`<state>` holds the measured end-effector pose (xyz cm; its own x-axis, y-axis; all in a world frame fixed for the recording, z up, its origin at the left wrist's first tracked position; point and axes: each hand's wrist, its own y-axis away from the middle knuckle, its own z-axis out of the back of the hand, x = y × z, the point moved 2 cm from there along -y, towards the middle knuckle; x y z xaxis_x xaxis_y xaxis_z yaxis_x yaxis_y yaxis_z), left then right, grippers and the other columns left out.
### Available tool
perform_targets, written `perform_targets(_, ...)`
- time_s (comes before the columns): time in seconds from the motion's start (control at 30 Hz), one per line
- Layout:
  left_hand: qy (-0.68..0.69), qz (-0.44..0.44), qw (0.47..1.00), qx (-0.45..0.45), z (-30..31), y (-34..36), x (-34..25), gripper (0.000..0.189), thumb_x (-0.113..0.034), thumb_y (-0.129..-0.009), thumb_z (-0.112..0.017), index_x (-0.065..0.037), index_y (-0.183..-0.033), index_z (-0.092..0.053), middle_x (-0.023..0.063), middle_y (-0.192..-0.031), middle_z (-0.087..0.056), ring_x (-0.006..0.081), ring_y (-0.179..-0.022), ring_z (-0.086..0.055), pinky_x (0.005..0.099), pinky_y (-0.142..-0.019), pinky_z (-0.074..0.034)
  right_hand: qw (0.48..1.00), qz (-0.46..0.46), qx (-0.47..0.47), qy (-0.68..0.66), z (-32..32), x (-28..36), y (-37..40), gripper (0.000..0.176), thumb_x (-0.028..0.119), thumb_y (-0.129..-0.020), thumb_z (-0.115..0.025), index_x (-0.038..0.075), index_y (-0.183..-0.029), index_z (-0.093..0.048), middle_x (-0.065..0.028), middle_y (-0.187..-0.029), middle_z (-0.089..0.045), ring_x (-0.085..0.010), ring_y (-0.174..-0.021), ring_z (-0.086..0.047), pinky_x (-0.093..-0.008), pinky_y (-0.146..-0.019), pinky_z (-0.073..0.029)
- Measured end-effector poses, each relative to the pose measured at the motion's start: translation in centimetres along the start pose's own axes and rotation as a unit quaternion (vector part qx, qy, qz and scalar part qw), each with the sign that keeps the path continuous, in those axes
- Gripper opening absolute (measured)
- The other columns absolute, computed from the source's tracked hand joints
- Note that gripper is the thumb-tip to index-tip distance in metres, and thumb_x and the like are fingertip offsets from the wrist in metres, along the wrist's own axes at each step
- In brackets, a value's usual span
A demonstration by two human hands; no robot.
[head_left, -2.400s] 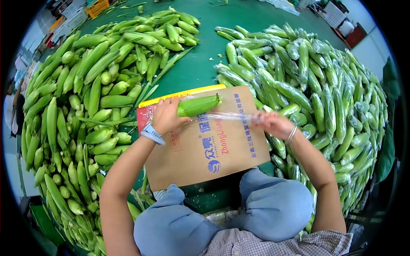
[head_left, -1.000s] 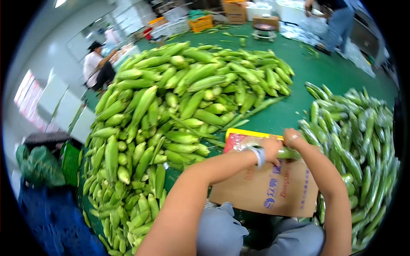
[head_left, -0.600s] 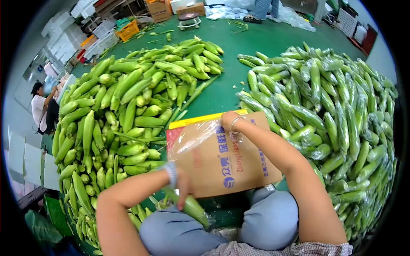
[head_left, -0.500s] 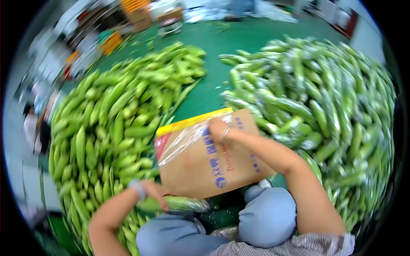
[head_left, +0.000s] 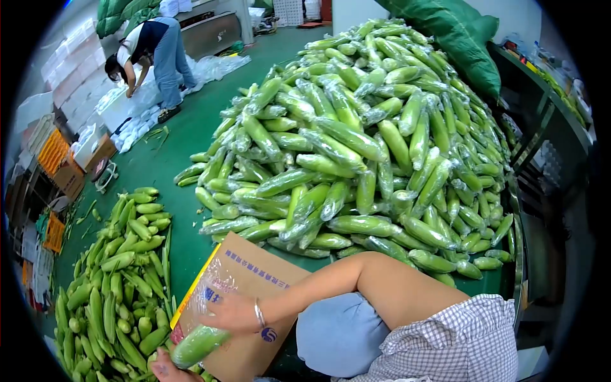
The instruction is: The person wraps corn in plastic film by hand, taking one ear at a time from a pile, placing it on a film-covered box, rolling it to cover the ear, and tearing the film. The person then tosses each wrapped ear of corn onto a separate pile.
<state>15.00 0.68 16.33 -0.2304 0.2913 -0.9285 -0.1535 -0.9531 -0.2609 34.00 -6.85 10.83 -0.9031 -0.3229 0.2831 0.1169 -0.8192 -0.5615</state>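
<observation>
A green ear of corn (head_left: 198, 347) in its husk is tilted over the lower left of a flat cardboard box (head_left: 254, 270) with printed lettering. At the ear's lower end, my left hand (head_left: 168, 368) is closed on it, partly cut off by the frame edge. My right hand (head_left: 234, 312), a bracelet at its wrist, is at the ear's upper end, fingers closed on clear plastic film (head_left: 219, 284) that lies over the cardboard. The exact grip of the right fingers is partly hidden.
A large heap of film-wrapped corn (head_left: 344, 146) rises ahead and right. Unwrapped corn (head_left: 121, 274) is piled on the left. On the green floor (head_left: 172, 159), a person (head_left: 159, 57) bends over a white box at the back left. A metal frame (head_left: 541, 121) stands at right.
The view has swung toward the wrapped heap. The ear of corn has come from beside my knees onto the cardboard, with my left hand. My right hand has moved down the film to the ear.
</observation>
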Motion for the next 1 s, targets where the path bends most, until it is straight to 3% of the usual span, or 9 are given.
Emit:
perform_targets(0.13, -0.151, -0.053, 0.967, 0.199, -2.8, 1.0, 1.8, 0.028, -0.009, -0.084, -0.054, 0.009, -0.105, -0.054, 0.0156, -0.093, -0.054, 0.0205, -0.059, -0.05, 0.0309, -0.058, -0.043, 0.944, 0.179, -0.197, 0.192, 8.2, -1.9, -0.3, 0.036, 0.016, -0.067, -0.06, 0.011, -0.103, -0.053, -0.0084, -0.084, -0.054, -0.0206, -0.061, -0.056, -0.0298, -0.059, -0.047)
perform_targets(0.2, 0.332, 0.258, 0.798, 0.432, -4.6, 2.9, 0.1, 0.046, -0.039, -0.091, -0.039, -0.003, -0.119, -0.032, 0.0154, -0.082, -0.054, 0.0264, -0.061, -0.059, 0.0318, -0.045, -0.052, 0.961, 0.139, -0.167, 0.173, 9.3, -2.8, 0.9, 0.03, 0.015, -0.072, -0.056, 0.014, -0.102, -0.056, -0.0071, -0.086, -0.056, -0.0197, -0.064, -0.058, -0.033, -0.057, -0.048)
perform_targets(0.3, 0.301, 0.294, 0.778, 0.467, -4.9, 3.6, 2.2, 0.042, -0.039, -0.093, -0.031, -0.004, -0.117, -0.036, 0.018, -0.083, -0.055, 0.0277, -0.057, -0.059, 0.034, -0.038, -0.051, 0.985, -0.084, -0.124, 0.085, 9.8, -7.0, 5.6, 0.036, 0.024, -0.065, -0.066, 0.014, -0.099, -0.057, -0.0085, -0.093, -0.059, -0.0235, -0.078, -0.06, -0.0333, -0.065, -0.049)
perform_targets(0.43, 0.176, 0.241, 0.911, 0.284, 1.7, 2.2, 13.4, 0.038, -0.034, -0.094, -0.03, -0.004, -0.116, -0.04, 0.0194, -0.084, -0.058, 0.0281, -0.059, -0.06, 0.0357, -0.048, -0.053, 0.87, -0.426, -0.244, 0.033, 19.3, -14.3, 12.5, 0.048, 0.034, -0.062, -0.073, 0.009, -0.098, -0.053, -0.0109, -0.092, -0.058, -0.0259, -0.08, -0.058, -0.0355, -0.072, -0.047)
perform_targets(0.63, -0.054, 0.238, 0.961, 0.133, 5.8, 3.9, 15.3, 0.038, -0.032, -0.092, -0.035, -0.003, -0.115, -0.042, 0.0184, -0.087, -0.058, 0.027, -0.064, -0.06, 0.0352, -0.052, -0.053, 0.627, -0.385, -0.626, -0.259, 37.7, -27.1, 14.4, 0.033, 0.022, -0.08, -0.064, -0.006, -0.089, -0.049, -0.0111, -0.07, -0.056, -0.0167, -0.068, -0.062, -0.0262, -0.053, -0.051)
perform_targets(0.77, -0.102, 0.211, 0.964, 0.128, 7.4, 4.8, 16.2, 0.038, -0.031, -0.09, -0.038, -0.003, -0.115, -0.044, 0.0177, -0.09, -0.058, 0.0264, -0.067, -0.059, 0.0348, -0.054, -0.052, 0.845, -0.391, -0.265, -0.249, 28.5, -24.4, 9.6, 0.015, 0.016, -0.078, -0.062, 0.001, -0.079, -0.059, -0.0092, -0.071, -0.061, -0.0134, -0.063, -0.061, -0.0242, -0.052, -0.048)
perform_targets(0.83, -0.123, 0.202, 0.963, 0.13, 9.4, 6.5, 16.9, 0.039, -0.031, -0.089, -0.04, -0.003, -0.114, -0.044, 0.0174, -0.091, -0.058, 0.026, -0.068, -0.059, 0.0347, -0.056, -0.052, 0.748, -0.481, -0.167, -0.426, 19.5, -20.0, 8.0, 0.038, 0.018, -0.08, -0.06, -0.002, -0.108, -0.047, -0.012, -0.08, -0.062, -0.0163, -0.064, -0.063, -0.0268, -0.056, -0.051)
perform_targets(0.93, -0.166, 0.213, 0.955, 0.121, 13.9, 11.0, 16.3, 0.039, -0.03, -0.087, -0.042, -0.002, -0.114, -0.046, 0.0169, -0.092, -0.058, 0.0255, -0.07, -0.059, 0.0344, -0.057, -0.052, 0.919, -0.341, 0.152, -0.125, 9.5, -14.9, 7.2, 0.045, 0.024, -0.075, -0.063, -0.001, -0.107, -0.044, -0.0184, -0.081, -0.062, -0.0309, -0.07, -0.063, -0.0375, -0.062, -0.05)
perform_targets(1.0, -0.193, 0.242, 0.945, 0.109, 16.8, 14.4, 16.2, 0.039, -0.03, -0.086, -0.044, -0.002, -0.113, -0.046, 0.0166, -0.093, -0.058, 0.0252, -0.072, -0.059, 0.0343, -0.059, -0.052, 0.937, -0.271, 0.22, -0.013, 4.4, -13.4, 7.3, 0.04, 0.028, -0.073, -0.063, -0.001, -0.097, -0.048, -0.0198, -0.077, -0.061, -0.0372, -0.076, -0.059, -0.0425, -0.067, -0.047)
